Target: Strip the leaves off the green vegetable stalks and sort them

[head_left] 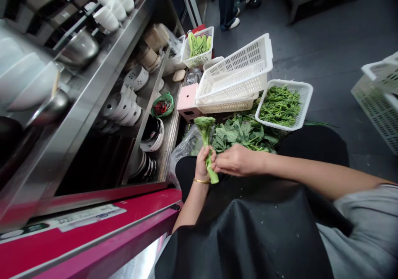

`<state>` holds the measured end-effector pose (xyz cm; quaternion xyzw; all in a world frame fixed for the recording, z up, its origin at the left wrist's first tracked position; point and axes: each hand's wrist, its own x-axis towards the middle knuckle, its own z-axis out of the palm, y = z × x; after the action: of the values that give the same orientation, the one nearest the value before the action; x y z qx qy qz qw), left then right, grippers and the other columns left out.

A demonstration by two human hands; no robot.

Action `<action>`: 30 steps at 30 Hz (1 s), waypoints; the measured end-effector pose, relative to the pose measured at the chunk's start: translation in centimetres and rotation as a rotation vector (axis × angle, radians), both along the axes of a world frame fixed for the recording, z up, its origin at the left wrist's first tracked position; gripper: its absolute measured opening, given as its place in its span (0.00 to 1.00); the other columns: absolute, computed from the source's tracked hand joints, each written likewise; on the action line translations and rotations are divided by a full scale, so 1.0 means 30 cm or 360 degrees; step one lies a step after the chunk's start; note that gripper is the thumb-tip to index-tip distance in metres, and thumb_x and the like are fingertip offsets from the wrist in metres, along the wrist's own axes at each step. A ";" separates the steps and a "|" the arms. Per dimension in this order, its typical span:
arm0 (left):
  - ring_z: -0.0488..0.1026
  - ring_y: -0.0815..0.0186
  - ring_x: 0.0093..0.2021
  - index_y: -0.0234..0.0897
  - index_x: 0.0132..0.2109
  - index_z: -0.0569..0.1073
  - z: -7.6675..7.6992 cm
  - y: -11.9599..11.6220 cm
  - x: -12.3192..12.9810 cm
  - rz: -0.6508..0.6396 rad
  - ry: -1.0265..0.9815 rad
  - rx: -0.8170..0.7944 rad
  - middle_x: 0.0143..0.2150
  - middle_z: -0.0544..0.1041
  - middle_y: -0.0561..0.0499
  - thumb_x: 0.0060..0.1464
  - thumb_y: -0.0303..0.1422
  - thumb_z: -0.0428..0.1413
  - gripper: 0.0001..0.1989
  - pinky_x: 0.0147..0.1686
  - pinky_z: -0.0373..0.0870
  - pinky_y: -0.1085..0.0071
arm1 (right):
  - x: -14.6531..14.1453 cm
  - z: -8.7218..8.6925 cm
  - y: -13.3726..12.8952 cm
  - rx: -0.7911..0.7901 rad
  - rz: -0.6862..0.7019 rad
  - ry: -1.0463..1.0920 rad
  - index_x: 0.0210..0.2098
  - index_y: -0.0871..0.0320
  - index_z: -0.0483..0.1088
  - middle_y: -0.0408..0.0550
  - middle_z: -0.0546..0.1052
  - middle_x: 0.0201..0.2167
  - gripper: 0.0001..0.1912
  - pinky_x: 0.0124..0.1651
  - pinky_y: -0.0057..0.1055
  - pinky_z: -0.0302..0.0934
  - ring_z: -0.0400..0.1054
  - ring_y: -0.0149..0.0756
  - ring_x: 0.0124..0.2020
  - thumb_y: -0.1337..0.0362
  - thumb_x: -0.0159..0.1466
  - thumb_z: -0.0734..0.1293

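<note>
A stalk of broccoli point(204, 126) with a small head and a long pale green stem stands nearly upright in front of my lap. My left hand point(202, 162), a gold bracelet at its wrist, is wrapped around the stem. My right hand point(234, 160) is closed, with its fingertips right at the stem's side; whatever it may hold is hidden. Just beyond my hands lies a heap of green leaves point(239, 132). Past the leaves on the right, a white basket point(306, 105) holds many cut green stems point(281, 105).
White plastic baskets point(264, 69) are stacked beside a pink stool point(187, 97). Farther back, another basket point(200, 59) holds green vegetables. Steel shelving point(102, 76) with bowls runs along my left. A person's legs point(226, 1) show at the back; more baskets point(373, 105) stand at right.
</note>
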<state>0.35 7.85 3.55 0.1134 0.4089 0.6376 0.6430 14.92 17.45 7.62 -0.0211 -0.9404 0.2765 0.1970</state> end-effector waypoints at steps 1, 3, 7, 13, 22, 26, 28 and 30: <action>0.54 0.77 0.10 0.36 0.35 0.65 0.001 0.002 -0.007 0.0034 -0.0026 0.0014 0.17 0.60 0.60 0.57 0.41 0.52 0.12 0.09 0.48 0.81 | 0.025 -0.006 0.003 -0.0179 0.0040 -0.0008 0.32 0.60 0.71 0.46 0.73 0.26 0.17 0.28 0.26 0.51 0.63 0.29 0.25 0.54 0.65 0.59; 0.52 0.77 0.09 0.37 0.36 0.66 0.006 0.008 -0.014 -0.0052 -0.0096 0.0038 0.17 0.59 0.60 0.59 0.43 0.49 0.13 0.08 0.47 0.80 | 0.041 -0.025 0.042 -0.0633 -0.0153 -0.0103 0.37 0.60 0.72 0.45 0.73 0.27 0.18 0.28 0.25 0.54 0.63 0.28 0.25 0.51 0.60 0.64; 0.58 0.73 0.11 0.36 0.36 0.66 0.018 0.016 0.010 -0.0323 -0.0009 0.0011 0.17 0.61 0.57 0.59 0.48 0.45 0.19 0.09 0.53 0.78 | -0.053 -0.080 0.135 -0.1359 -0.0459 -0.0309 0.32 0.63 0.71 0.42 0.69 0.20 0.22 0.24 0.25 0.52 0.59 0.26 0.19 0.47 0.56 0.66; 0.58 0.73 0.11 0.35 0.36 0.65 0.003 0.017 0.037 -0.0102 0.0309 -0.0056 0.17 0.63 0.58 0.54 0.46 0.53 0.17 0.10 0.56 0.78 | -0.066 -0.096 0.008 -0.0937 -0.0675 0.0178 0.24 0.61 0.67 0.45 0.70 0.23 0.15 0.30 0.27 0.57 0.62 0.29 0.25 0.55 0.57 0.66; 0.61 0.76 0.19 0.38 0.36 0.66 -0.013 0.012 0.077 0.0295 0.1291 -0.0042 0.23 0.65 0.58 0.49 0.36 0.61 0.12 0.19 0.58 0.80 | -0.062 -0.053 0.097 -0.1178 -0.0837 -0.0037 0.22 0.61 0.69 0.41 0.67 0.12 0.20 0.23 0.26 0.55 0.60 0.27 0.15 0.50 0.59 0.65; 0.62 0.75 0.21 0.38 0.35 0.64 0.001 0.004 0.097 0.0311 0.1135 -0.0020 0.25 0.65 0.59 0.45 0.30 0.61 0.13 0.21 0.59 0.81 | -0.114 -0.074 0.120 -0.1206 -0.0815 0.0069 0.23 0.62 0.68 0.43 0.68 0.16 0.19 0.22 0.26 0.55 0.59 0.28 0.17 0.51 0.59 0.65; 0.61 0.75 0.17 0.40 0.37 0.60 0.008 0.009 0.105 0.0098 0.0784 -0.0034 0.24 0.65 0.60 0.46 0.30 0.58 0.13 0.17 0.57 0.80 | -0.109 -0.079 0.101 -0.0904 -0.0897 0.0277 0.27 0.61 0.68 0.46 0.70 0.22 0.16 0.27 0.27 0.56 0.61 0.30 0.23 0.53 0.59 0.65; 0.60 0.74 0.15 0.41 0.39 0.59 0.009 0.019 0.107 -0.0062 0.0486 -0.0041 0.23 0.65 0.60 0.46 0.29 0.56 0.14 0.14 0.55 0.79 | -0.091 -0.072 0.070 -0.0421 -0.0871 0.0380 0.27 0.60 0.68 0.50 0.70 0.27 0.13 0.30 0.29 0.56 0.61 0.32 0.27 0.56 0.61 0.63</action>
<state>3.55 8.43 3.83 0.2087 0.5078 0.5949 0.5871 12.20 19.54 5.47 -0.2661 -0.8260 0.3334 0.3684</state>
